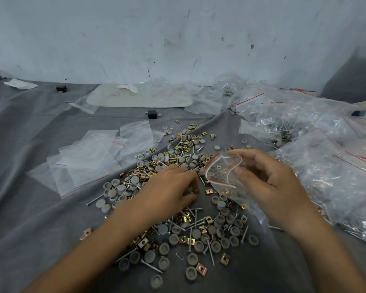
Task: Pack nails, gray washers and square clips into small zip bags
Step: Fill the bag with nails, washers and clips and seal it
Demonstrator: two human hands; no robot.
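A scuffed pale wall (178, 39) closes the back. Below it runs a surface (30, 123) draped in gray cloth, with one long fold crossing it on a diagonal.

The landmark is the pile (178, 157) of loose hardware at the centre.
- **Right of the pile:** a broad heap of filled bags (325, 166), too many and too overlapped to count. It touches the pile's right edge and leaves no bare cloth on that side.
- **Behind the pile:** one pale board (140, 98) under clear plastic.
- **Left of the pile:** a fanned stack of empty zip bags (87, 157). There are several, but the number is unclear. Beyond the stack, and toward the near left corner, the cloth lies bare.

The pile itself holds dozens of gray washers (216, 246), dozens of square clips (201, 269) and many nails (151, 266), all mixed and spreading toward the near edge.

Two hands are over the pile.
- **Left hand** (169, 187): it rests on the pile's middle. Its fingers (188, 176) are curled down, with the tips pinched on one of the square clips.
- **Right hand** (270, 178): it sits at the pile's right edge. Its fingers (247, 155) and thumb grip one small zip bag (218, 174) by its mouth. The mouth is held open toward the left hand, and a few clips and washers are visible inside.

Behind the pile stand two black blocks, one near (152, 114) and one farther left (61, 89). One paper scrap (20, 83) lies at the far left, by the wall.
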